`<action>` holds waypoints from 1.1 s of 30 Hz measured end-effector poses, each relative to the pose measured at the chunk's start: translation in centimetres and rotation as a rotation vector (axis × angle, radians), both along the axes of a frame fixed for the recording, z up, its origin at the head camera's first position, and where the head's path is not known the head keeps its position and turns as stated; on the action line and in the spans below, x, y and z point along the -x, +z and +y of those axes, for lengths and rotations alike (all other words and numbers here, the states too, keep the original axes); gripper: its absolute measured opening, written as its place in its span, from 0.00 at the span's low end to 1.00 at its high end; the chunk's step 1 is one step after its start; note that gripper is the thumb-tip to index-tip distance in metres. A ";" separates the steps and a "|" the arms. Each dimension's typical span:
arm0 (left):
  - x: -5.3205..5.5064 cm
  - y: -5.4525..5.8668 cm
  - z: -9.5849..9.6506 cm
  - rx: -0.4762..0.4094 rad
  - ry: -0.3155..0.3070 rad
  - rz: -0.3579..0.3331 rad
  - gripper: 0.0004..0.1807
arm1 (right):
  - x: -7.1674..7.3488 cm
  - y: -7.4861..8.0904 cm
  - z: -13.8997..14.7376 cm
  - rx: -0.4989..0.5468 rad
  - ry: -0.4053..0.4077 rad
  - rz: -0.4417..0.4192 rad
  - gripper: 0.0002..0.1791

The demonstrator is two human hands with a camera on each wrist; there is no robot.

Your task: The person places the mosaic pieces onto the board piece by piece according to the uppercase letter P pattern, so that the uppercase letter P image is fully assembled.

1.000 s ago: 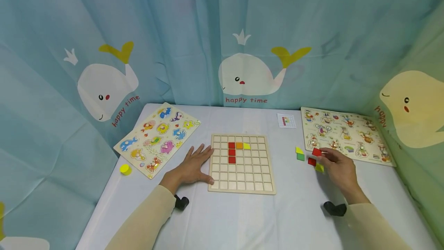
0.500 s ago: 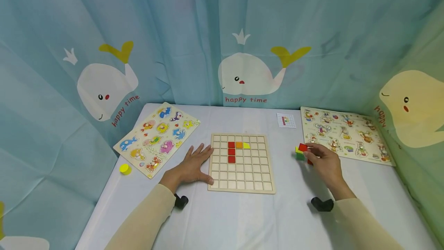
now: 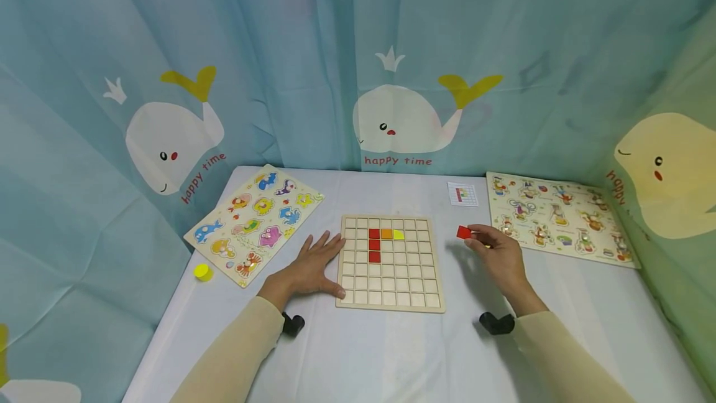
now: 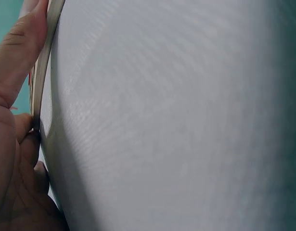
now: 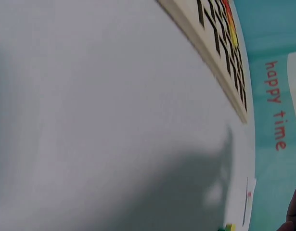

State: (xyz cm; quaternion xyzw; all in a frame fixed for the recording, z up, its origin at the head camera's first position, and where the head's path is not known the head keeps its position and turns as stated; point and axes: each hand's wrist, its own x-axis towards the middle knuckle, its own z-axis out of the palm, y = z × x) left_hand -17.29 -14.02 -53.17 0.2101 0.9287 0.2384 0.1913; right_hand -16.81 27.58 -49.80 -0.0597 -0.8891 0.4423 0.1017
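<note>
Take the grid board (image 3: 388, 283) as landmark, flat on the bench (image 3: 363, 353). Holding a red block (image 3: 463, 232) just right of the board, off the bench judging by the separate shadow; pinched in the right hand (image 3: 500, 260) by the side away from the board, probably to leave the opposite side free. Resting the left hand (image 3: 306, 271) at the left rim of the board, fingers spread wide, gripping nothing, thumb over the rim toward the near corner; likely so placed to prevent sliding. Note in the cells of the board three red blocks (image 3: 374, 245) in a column, with an orange block (image 3: 386, 234) and a yellow block (image 3: 398, 235) running rightward from the topmost. Find a printed card (image 3: 463, 194) beyond the board to the right, presumably laid face up for reference. Set apart from the board, apparently unused: sea-animal puzzle (image 3: 248, 244) and yellow cylinder (image 3: 203, 272) to the left, picture puzzle (image 3: 541, 204) to the far right.
</note>
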 end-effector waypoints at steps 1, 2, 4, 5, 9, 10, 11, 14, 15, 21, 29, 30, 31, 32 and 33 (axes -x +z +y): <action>0.0 0.0 0.0 0.001 -0.001 0.000 0.70 | 0.0 0.0 -0.3 0.005 0.001 -0.001 0.17; 0.0 0.1 0.0 0.003 -0.001 0.002 0.70 | 0.0 0.1 -0.5 0.007 0.002 -0.007 0.17; 0.0 0.1 0.1 0.006 -0.002 0.004 0.70 | 0.0 0.2 -1.1 0.018 0.009 -0.013 0.17; 0.0 0.1 0.1 0.007 -0.001 0.005 0.70 | 0.0 0.1 -1.3 0.018 0.014 -0.012 0.17; 0.0 0.2 0.2 0.014 0.002 0.003 0.70 | -0.2 0.0 -2.4 0.012 0.046 -0.006 0.17; 0.0 0.3 0.3 0.015 0.004 0.002 0.70 | -0.2 -0.1 -2.7 0.007 0.055 -0.010 0.17; 0.0 0.3 0.3 0.014 0.006 0.001 0.69 | -0.3 -0.1 -3.0 0.004 0.062 -0.015 0.17; -0.1 0.4 0.4 0.015 0.008 0.001 0.69 | -0.4 -0.3 -4.0 -0.002 0.085 -0.042 0.17; -0.1 0.4 0.4 0.015 0.008 0.001 0.69 | -0.4 -0.3 -4.4 -0.003 0.091 -0.050 0.17; -0.2 0.4 0.3 0.014 0.007 0.004 0.69 | -0.7 -0.7 -6.5 0.024 0.145 -0.086 0.17; -0.1 0.1 0.2 0.013 -0.005 0.023 0.70 | -1.0 -1.3 -9.0 0.076 0.238 -0.084 0.16; -0.1 0.1 0.2 0.016 -0.006 0.024 0.70 | -1.1 -1.3 -9.3 0.080 0.248 -0.084 0.15; -0.1 0.1 0.1 0.015 -0.005 0.024 0.70 | -1.1 -1.4 -9.6 0.084 0.260 -0.084 0.15; -0.1 0.0 0.1 0.014 -0.005 0.024 0.69 | -1.2 -1.4 -10.0 0.089 0.271 -0.086 0.15; -0.1 0.0 0.1 0.010 -0.005 0.024 0.69 | -1.2 -1.5 -10.3 0.095 0.283 -0.092 0.15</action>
